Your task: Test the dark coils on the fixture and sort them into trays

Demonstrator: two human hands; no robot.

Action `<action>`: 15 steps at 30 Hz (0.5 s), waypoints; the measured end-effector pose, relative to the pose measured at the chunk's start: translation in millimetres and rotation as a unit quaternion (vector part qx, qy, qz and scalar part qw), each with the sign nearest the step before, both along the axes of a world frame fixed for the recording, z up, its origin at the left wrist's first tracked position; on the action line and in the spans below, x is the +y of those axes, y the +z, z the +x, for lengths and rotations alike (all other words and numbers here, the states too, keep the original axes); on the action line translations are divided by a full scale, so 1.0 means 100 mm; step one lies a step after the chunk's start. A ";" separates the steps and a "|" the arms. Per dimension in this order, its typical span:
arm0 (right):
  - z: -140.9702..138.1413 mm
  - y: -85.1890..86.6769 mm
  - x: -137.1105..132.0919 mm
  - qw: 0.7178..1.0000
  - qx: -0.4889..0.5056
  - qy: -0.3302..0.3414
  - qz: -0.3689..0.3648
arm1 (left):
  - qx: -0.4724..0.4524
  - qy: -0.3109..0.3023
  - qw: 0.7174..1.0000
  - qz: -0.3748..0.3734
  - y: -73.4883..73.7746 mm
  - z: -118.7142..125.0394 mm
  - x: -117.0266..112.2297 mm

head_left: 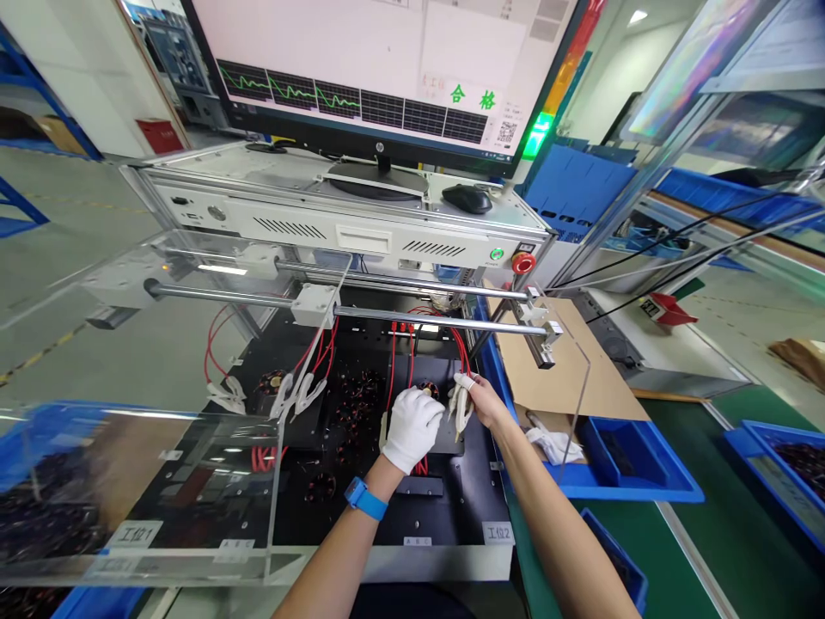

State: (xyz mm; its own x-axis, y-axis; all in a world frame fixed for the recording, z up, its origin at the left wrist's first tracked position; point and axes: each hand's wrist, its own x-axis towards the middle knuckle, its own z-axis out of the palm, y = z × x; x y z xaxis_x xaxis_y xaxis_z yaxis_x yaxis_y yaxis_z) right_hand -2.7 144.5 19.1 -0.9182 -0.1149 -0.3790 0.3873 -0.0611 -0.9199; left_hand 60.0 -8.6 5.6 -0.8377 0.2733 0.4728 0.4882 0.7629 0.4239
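Note:
My left hand, in a white glove with a blue watch on the wrist, reaches over a dark block on the black work surface. Its fingers are curled at the near edge of a small copper-wound motor stator; what they pinch is hidden beneath them. Just right of it, my right hand, with white covering on its fingertips, grips white spring clips on red leads. More white clips with red leads lie to the left, near a second stator. Several loose stators lie between the two stations.
A clear acrylic cover stands along the left. Metal rails cross above my hands, below the tester's front panel and monitor. To the right are cardboard, a white glove and a blue tray.

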 end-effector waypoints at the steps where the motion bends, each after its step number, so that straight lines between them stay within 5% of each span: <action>1: 0.00 0.00 -0.01 1.000 0.003 -0.002 0.001 | 0.000 0.001 1.000 -0.001 0.00 0.00 0.00; 11: 0.00 -0.04 0.02 0.999 0.019 -0.020 0.033 | -0.006 0.012 0.999 0.051 -0.06 0.01 0.01; 15: 0.24 -0.34 0.12 0.975 0.099 -0.065 0.186 | -0.038 0.053 0.980 0.190 -0.17 0.03 0.04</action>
State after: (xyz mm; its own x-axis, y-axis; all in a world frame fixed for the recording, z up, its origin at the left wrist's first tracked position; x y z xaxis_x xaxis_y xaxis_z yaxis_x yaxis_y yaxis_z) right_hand 21.1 156.8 -15.1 -0.9753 0.1193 -0.1858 0.2110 0.2546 -0.9437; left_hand 62.7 -4.3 -11.8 -0.8887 -0.0008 0.4584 0.3706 0.5872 0.7196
